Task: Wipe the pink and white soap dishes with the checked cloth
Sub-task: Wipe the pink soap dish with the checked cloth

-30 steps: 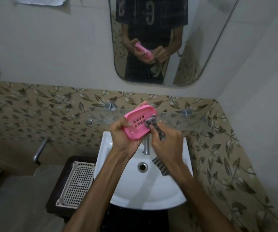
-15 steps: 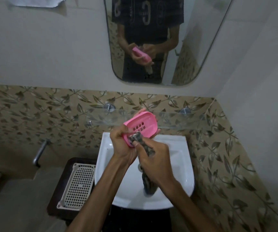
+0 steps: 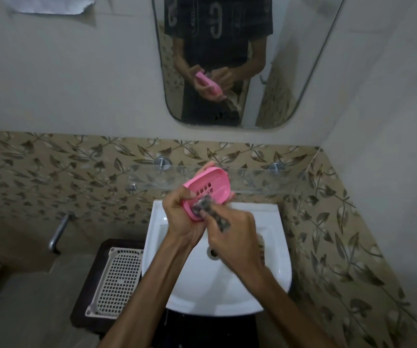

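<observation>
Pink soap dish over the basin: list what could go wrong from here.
1. The left hand grips the pink soap dish only by one end, tilted above the white basin; a hard rub could twist it loose and drop it.
2. The checked cloth, bunched in the right hand, presses on the near end only; the far end may get missed.
3. Its loose tail seems to hang near the drain and may get wet.

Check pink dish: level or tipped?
Tipped. The pink dish slants, far end raised, slotted inside facing the camera, gripped by the left hand above the sink.
</observation>
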